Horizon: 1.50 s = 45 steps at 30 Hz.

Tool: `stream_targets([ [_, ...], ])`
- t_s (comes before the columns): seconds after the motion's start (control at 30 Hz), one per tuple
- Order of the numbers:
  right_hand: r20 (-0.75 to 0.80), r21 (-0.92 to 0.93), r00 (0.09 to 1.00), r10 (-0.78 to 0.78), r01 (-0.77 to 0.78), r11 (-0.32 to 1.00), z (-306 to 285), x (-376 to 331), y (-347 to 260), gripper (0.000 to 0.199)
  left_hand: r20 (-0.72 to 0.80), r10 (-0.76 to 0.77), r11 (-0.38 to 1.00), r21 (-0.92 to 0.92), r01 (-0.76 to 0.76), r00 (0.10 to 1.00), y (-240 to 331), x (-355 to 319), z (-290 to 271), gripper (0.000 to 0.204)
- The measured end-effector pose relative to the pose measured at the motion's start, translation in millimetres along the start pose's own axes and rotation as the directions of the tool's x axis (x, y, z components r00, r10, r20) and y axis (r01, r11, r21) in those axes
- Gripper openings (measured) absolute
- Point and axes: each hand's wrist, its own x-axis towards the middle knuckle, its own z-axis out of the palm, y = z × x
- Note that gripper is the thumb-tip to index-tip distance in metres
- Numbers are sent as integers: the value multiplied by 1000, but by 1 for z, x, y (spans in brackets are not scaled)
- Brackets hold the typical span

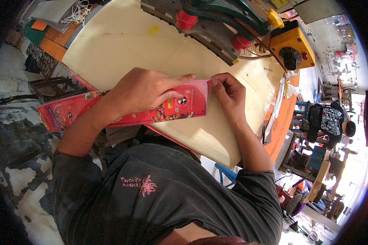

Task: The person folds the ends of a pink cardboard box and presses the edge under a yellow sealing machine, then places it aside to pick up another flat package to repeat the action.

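A long, flat strip of glossy red printed plastic packaging (pixel 198 96), with food pictures and a round emblem, lies across the near part of the cream tabletop (pixel 118 49). Its left end sticks out past the table edge. My left hand (pixel 145 87) grips the strip around its middle, thumb on the printed face and index finger stretched along the far edge. At the strip's far right corner my right hand (pixel 231 92) pinches the film between thumb and fingers. The undersides of the fingers on both hands are partly hidden.
A dark green machine (pixel 225 12) with red knobs (pixel 187 19) stands on the table's far side. Beside it is a yellow control box (pixel 292 47) with a black dial. White strings (pixel 77 12) lie far left. Another person (pixel 327 122) is at the right.
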Motion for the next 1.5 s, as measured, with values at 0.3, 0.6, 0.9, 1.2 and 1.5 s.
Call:
stream_targets([
  [0.3,-126,-258,983,-132,96,961,2,-4,-3,4,59,-66,991,118,58,996,31,-1,-5,61],
  [0.6,-208,-145,975,-75,45,988,5,-9,-13,4,48,-37,936,350,18,998,57,-7,-9,61],
  [0.9,-195,-145,978,-75,47,988,5,-6,-7,5,-33,-2,929,370,14,999,59,-10,-3,63],
  [1.2,-167,-48,986,6,-14,999,-9,6,17,11,-146,-69,959,263,106,987,57,-16,-29,61],
  [1.5,-163,-177,986,-39,9,984,-6,8,11,10,-213,-149,967,173,187,966,30,-26,-52,60],
])
